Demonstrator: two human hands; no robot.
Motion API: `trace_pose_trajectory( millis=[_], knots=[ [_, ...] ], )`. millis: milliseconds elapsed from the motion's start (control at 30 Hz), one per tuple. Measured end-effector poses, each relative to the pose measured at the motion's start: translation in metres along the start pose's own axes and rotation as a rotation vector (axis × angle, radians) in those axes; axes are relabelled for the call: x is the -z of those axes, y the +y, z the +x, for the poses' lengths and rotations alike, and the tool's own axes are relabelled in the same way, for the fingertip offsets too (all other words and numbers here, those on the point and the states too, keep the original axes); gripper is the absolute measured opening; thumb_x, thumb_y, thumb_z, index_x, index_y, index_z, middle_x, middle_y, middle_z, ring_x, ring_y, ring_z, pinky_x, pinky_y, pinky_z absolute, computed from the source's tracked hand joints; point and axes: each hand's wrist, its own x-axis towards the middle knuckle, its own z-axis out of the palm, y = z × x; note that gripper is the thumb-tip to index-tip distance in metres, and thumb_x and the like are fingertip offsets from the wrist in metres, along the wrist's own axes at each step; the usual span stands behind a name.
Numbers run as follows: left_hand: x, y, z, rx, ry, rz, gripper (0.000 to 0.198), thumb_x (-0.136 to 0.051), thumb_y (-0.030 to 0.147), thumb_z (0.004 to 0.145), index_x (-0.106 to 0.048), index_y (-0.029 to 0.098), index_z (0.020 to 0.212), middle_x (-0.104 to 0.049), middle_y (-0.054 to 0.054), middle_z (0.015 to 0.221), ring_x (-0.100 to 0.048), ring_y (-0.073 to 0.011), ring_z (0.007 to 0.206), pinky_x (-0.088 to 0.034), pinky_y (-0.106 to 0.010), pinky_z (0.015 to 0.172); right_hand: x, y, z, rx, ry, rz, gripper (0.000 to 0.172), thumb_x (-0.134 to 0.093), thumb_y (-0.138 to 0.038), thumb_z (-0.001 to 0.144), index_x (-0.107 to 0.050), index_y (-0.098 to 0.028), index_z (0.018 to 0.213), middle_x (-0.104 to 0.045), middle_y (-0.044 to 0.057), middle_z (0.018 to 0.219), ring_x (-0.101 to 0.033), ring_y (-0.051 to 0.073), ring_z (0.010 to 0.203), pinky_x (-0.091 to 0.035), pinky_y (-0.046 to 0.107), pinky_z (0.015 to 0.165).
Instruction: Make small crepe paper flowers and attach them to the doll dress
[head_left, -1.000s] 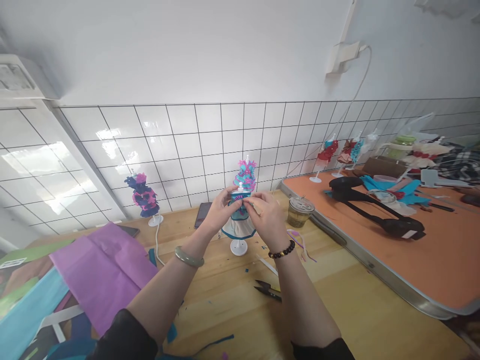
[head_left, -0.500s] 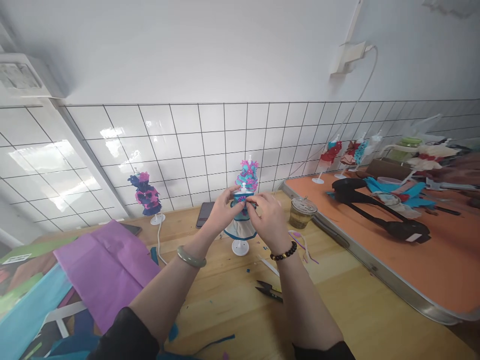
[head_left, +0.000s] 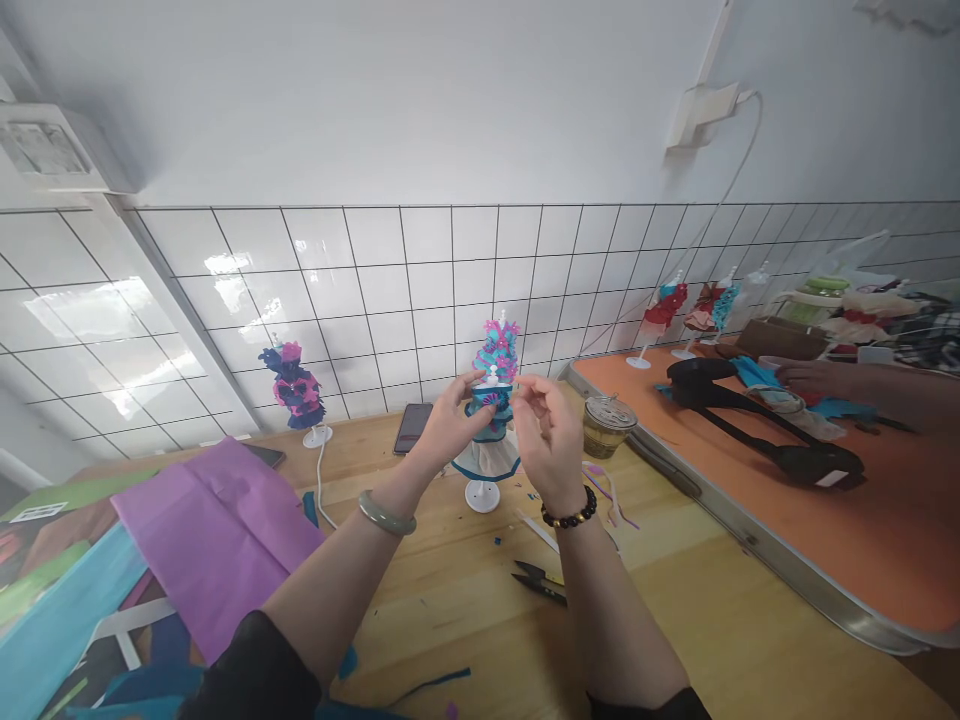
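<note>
A miniature dress form (head_left: 482, 496) on a white round base stands upright before me. It wears a small teal-and-white dress (head_left: 486, 464) with a purple and blue ornament (head_left: 491, 403) on its bodice. My left hand (head_left: 450, 428) grips the bodice from the left, thumb pressed on the ornament. Just right of the dress, my right hand (head_left: 551, 435) is closed with thumb and fingertips pinched together; anything between them is too small to make out. Black thread snips (head_left: 538, 582) lie on the wooden table (head_left: 450, 580), partly behind my right forearm.
Another form in pink and turquoise ruffles (head_left: 499, 345) stands right behind. A glass jar of pins (head_left: 609, 425) is at the right, a phone (head_left: 411, 428) at the left. Purple fabric (head_left: 217, 530) covers the left side. A co-worker's arm (head_left: 870, 388) reaches over the orange table (head_left: 810, 550).
My right hand has drawn back to the right from the ornament, still pinched. My left hand stays on the bodice. At the far right, a co-worker's arm has come further into view.
</note>
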Motion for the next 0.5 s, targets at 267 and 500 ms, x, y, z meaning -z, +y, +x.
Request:
trace_pose_trajectory(
  millis=[267,500],
  knots=[
    [-0.006,0.01,-0.007,-0.023,0.039,0.103,0.045,-0.059,0.023,0.072,-0.049,0.024,0.116,-0.056,-0.006,0.112,-0.049,-0.0211,0.105,-0.038,-0.036,0.091,0.002,-0.005,0.001,-0.136,-0.028,0.224,0.022,-0.037,-0.026,0.084,-0.046,-0.023,0.105,-0.047,0.002,0.079,-0.05,0.013,0.072,-0.048,0.029,0.063],
    [-0.013,0.018,-0.012,-0.045,0.052,0.192,0.046,-0.058,0.021,0.071,-0.047,0.024,0.116,-0.055,-0.005,0.114,-0.05,-0.0198,0.104,-0.038,-0.034,0.09,0.009,-0.017,0.001,-0.151,-0.07,0.211,0.023,-0.041,-0.026,0.083,-0.047,-0.023,0.105,-0.047,0.002,0.079,-0.051,0.013,0.073,-0.047,0.029,0.062]
  ],
)
